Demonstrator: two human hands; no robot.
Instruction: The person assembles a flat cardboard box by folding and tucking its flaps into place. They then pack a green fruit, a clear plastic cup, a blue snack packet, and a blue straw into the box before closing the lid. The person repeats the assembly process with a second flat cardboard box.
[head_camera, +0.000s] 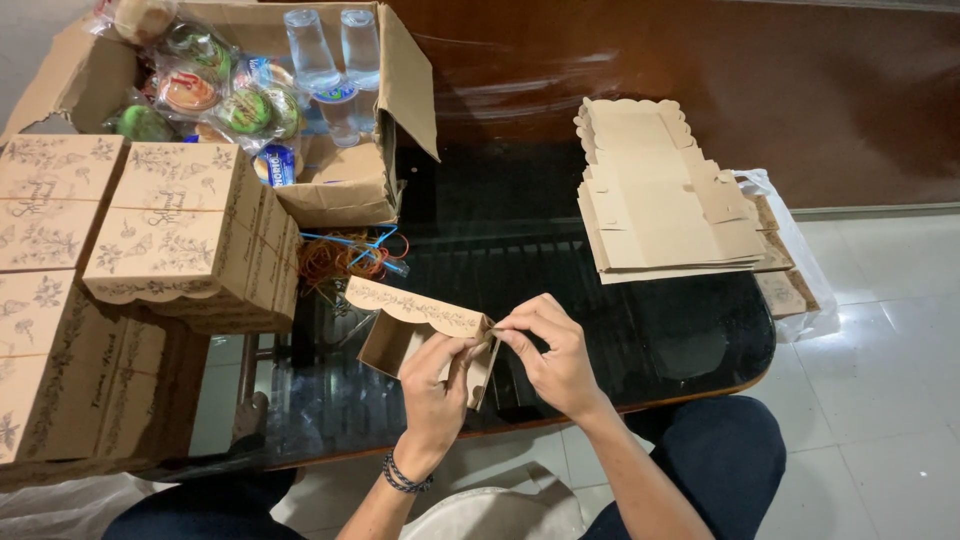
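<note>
Here both hands, left hand (435, 380) & right hand (555, 355), fingers pinching half-folded kraft box (400, 330) over glass table (620, 330).

I see both forearms coming up from the near edge, bare, converging toward centre. Left hand (436, 375) is palm-up-ish, fingers curled, thumb pinched in toward the right; dark beaded bracelet on its wrist. Right hand (552, 352) sits slightly farther and to the right, back of hand up, knuckles bent, fingertips pinched shut and touching the left hand's fingertips.
</note>
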